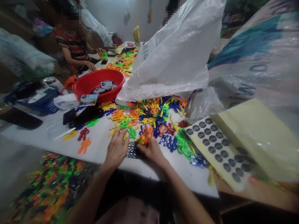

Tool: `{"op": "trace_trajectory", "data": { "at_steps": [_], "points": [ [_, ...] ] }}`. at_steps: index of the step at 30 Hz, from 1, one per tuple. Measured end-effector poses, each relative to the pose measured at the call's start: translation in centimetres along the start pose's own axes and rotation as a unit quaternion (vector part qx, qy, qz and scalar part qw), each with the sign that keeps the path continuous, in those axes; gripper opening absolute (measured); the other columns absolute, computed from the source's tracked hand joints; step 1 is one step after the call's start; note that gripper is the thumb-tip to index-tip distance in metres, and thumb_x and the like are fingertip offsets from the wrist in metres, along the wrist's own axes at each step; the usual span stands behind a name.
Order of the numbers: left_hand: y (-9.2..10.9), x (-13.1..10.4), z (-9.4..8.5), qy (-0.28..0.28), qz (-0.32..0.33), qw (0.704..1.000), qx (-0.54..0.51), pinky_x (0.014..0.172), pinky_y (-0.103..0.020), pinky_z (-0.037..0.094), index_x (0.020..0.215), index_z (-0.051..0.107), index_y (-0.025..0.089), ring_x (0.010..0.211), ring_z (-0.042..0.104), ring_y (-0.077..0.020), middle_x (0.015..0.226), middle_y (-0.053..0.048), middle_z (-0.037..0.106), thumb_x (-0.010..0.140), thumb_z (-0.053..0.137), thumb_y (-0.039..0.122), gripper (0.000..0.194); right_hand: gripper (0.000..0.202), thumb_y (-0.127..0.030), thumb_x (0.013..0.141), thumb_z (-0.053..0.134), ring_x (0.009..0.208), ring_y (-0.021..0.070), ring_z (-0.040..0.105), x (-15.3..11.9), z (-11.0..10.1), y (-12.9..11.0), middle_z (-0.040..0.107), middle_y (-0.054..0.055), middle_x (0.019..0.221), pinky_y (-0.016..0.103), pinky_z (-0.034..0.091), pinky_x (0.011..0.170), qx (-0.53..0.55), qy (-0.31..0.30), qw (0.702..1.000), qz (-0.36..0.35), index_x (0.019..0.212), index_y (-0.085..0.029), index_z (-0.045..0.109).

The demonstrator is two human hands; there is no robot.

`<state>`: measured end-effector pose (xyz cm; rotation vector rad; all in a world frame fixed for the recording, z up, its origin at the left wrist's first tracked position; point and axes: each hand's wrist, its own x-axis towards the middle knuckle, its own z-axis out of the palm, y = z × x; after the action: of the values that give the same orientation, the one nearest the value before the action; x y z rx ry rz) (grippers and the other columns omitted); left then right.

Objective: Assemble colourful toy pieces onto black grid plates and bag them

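At the near table edge, my left hand (pixel 118 147) has its fingers curled down by the black lattice-patterned strip (pixel 132 150). A small yellow-green plastic piece shows between its fingers and thumb. On the other side of the strip, my right hand (pixel 151 150) is closed round a bunch of orange and yellow plastic pieces (pixel 146 134), slightly blurred. Bright green pieces (pixel 132 133) lie just beyond my left fingers. Farther back spreads a heap of small plastic pieces (pixel 154 113) in blue, yellow, orange and green.
A red basin (pixel 99 77) with printed cards stands behind left, near a blue basket (pixel 44 101). A large white plastic sack (pixel 173 59) rises beyond the heap. At right lies a sheet of round black stickers (pixel 216 144). Another person (pixel 74 51) handles pieces at the far left.
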<state>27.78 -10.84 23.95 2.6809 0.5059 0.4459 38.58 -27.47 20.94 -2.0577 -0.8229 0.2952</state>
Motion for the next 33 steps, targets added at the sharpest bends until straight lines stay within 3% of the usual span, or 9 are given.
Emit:
{"op": "trace_trajectory", "data": {
  "at_steps": [3, 6, 12, 18, 21, 25, 27, 29, 33],
  "points": [
    [-0.2, -0.2, -0.7, 0.007, 0.045, 0.999, 0.024, 0.107, -0.047, 0.038, 0.125, 0.053, 0.017, 0.132, 0.039, -0.0275, 0.144, -0.012, 0.041, 0.093, 0.039, 0.034, 0.039, 0.005, -0.023, 0.078, 0.06, 0.059, 0.0144, 0.056, -3.7, 5.3, -1.3, 0.061, -0.002, 0.065, 0.023, 0.042, 0.056, 0.116, -0.019, 0.989, 0.087, 0.077, -0.019, 0.059],
    [-0.6, -0.5, -0.7, -0.021, 0.105, 0.994, 0.033, 0.108, -0.048, 0.038, 0.124, 0.054, 0.016, 0.13, 0.042, -0.0257, 0.137, -0.012, 0.049, 0.095, 0.034, 0.03, 0.038, 0.014, -0.027, 0.074, 0.066, 0.063, 0.0163, 0.059, -4.5, 8.2, -1.7, 0.065, 0.0, 0.072, 0.025, 0.045, 0.06, 0.131, 0.02, 0.986, 0.101, 0.082, -0.019, 0.059],
    [-1.1, -0.5, -0.3, -0.027, 0.105, 0.994, 0.009, 0.105, -0.043, 0.042, 0.119, 0.056, 0.01, 0.121, 0.051, -0.0232, 0.122, -0.014, 0.06, 0.096, 0.027, 0.027, 0.041, 0.005, -0.018, 0.078, 0.06, 0.079, 0.0189, 0.054, -4.1, 9.8, -1.1, 0.061, 0.005, 0.082, 0.028, 0.042, 0.069, -0.081, 0.007, 0.995, -0.064, 0.075, -0.02, 0.056],
    [-0.9, -2.1, -1.0, -0.043, 0.156, 0.985, 0.066, 0.106, -0.053, 0.036, 0.133, 0.045, 0.01, 0.133, 0.037, -0.0339, 0.141, -0.018, 0.045, 0.087, 0.047, 0.049, 0.06, 0.012, -0.019, 0.084, 0.052, 0.088, 0.0224, 0.055, -4.2, 10.5, -2.1, 0.063, 0.008, 0.09, 0.033, 0.042, 0.077, -0.204, -0.063, 0.977, -0.028, 0.089, -0.018, 0.062],
    [-1.0, -2.6, -0.3, -0.002, 0.165, 0.982, 0.086, 0.105, -0.055, 0.037, 0.131, 0.047, 0.008, 0.132, 0.037, -0.0365, 0.134, -0.019, 0.051, 0.085, 0.051, 0.042, 0.057, 0.014, -0.019, 0.083, 0.053, 0.089, 0.0227, 0.057, -3.2, 9.6, -2.6, 0.064, 0.01, 0.091, 0.032, 0.043, 0.079, -0.2, -0.084, 0.976, -0.023, 0.091, -0.015, 0.064],
    [-1.4, -2.5, 0.2, 0.018, 0.174, 0.981, 0.079, 0.104, -0.052, 0.041, 0.128, 0.049, 0.009, 0.131, 0.038, -0.034, 0.131, -0.017, 0.054, 0.088, 0.045, 0.03, 0.045, 0.014, -0.018, 0.08, 0.062, 0.08, 0.0162, 0.059, -0.9, 4.7, -1.8, 0.066, 0.002, 0.087, 0.023, 0.043, 0.071, -0.104, -0.195, 0.97, -0.102, 0.094, -0.018, 0.065],
    [-1.5, -2.3, 0.2, 0.017, 0.186, 0.98, 0.074, 0.104, -0.052, 0.041, 0.127, 0.05, 0.011, 0.131, 0.038, -0.0341, 0.13, -0.016, 0.054, 0.088, 0.046, 0.029, 0.043, 0.016, -0.018, 0.084, 0.058, 0.081, 0.0157, 0.059, 1.5, 2.0, -1.0, 0.065, 0.002, 0.091, 0.023, 0.043, 0.07, -0.137, -0.166, 0.972, -0.091, 0.099, -0.02, 0.064],
    [-1.6, -2.2, 0.1, 0.017, 0.193, 0.978, 0.073, 0.105, -0.052, 0.041, 0.126, 0.051, 0.013, 0.131, 0.039, -0.0337, 0.129, -0.015, 0.056, 0.088, 0.047, 0.03, 0.042, 0.02, -0.016, 0.089, 0.05, 0.09, 0.019, 0.057, 4.7, 0.4, -0.5, 0.063, 0.008, 0.101, 0.027, 0.043, 0.075, -0.239, -0.075, 0.966, -0.056, 0.105, -0.018, 0.063],
    [-1.9, -2.1, 0.2, 0.019, 0.208, 0.975, 0.076, 0.103, -0.051, 0.044, 0.127, 0.051, 0.015, 0.129, 0.041, -0.0328, 0.128, -0.013, 0.057, 0.089, 0.047, 0.031, 0.042, 0.023, -0.013, 0.093, 0.042, 0.103, 0.0244, 0.051, 9.8, 0.5, -0.4, 0.057, 0.015, 0.11, 0.033, 0.042, 0.081, -0.364, -0.05, 0.929, -0.051, 0.101, -0.014, 0.063]
  ]
}}
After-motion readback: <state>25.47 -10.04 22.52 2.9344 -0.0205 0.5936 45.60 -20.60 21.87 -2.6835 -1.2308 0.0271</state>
